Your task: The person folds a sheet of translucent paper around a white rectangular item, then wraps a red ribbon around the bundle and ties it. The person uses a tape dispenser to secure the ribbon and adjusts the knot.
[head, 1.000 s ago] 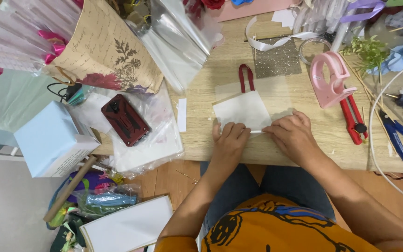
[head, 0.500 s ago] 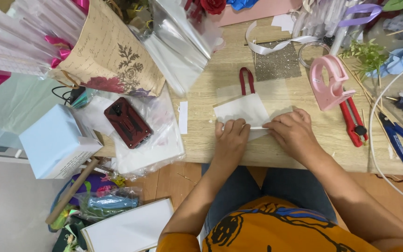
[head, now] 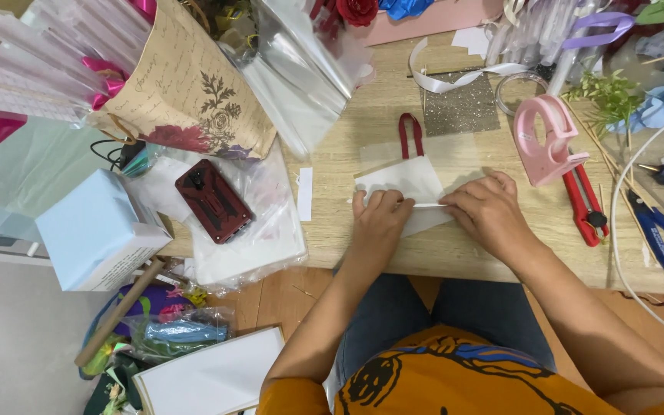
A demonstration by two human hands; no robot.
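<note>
The left hand [head: 378, 219] and the right hand [head: 486, 211] lie side by side near the front edge of the wooden bench [head: 455, 253]. Both press down on a folded white paper sheet [head: 405, 180], fingers bent, fingertips pinching its fold line. The hands hold nothing else.

The sheet lies flat, mid-bench. A dark red ribbon loop [head: 410, 134] protrudes from under the sheet's far edge. Beyond the loop lies a grey glitter square [head: 459, 107], crossed at its far corner by a white ribbon [head: 455, 77].

Right of the right hand stands a pink tape dispenser [head: 547, 138]. A red utility knife [head: 584, 204] lies just beside it, toward the front edge. Blue-handled pliers [head: 659, 234] lie near the right edge.

A small white paper slip [head: 305, 194] lies left of the sheet. At the left edge, a dark red phone case [head: 214, 200] rests on clear plastic bags [head: 259, 230]. A beige printed paper wrap [head: 186, 92] with a floral motif occupies the far left corner, beside clear cellophane [head: 301, 69]. A pale blue box [head: 94, 230] sits off the bench, past its left edge.
</note>
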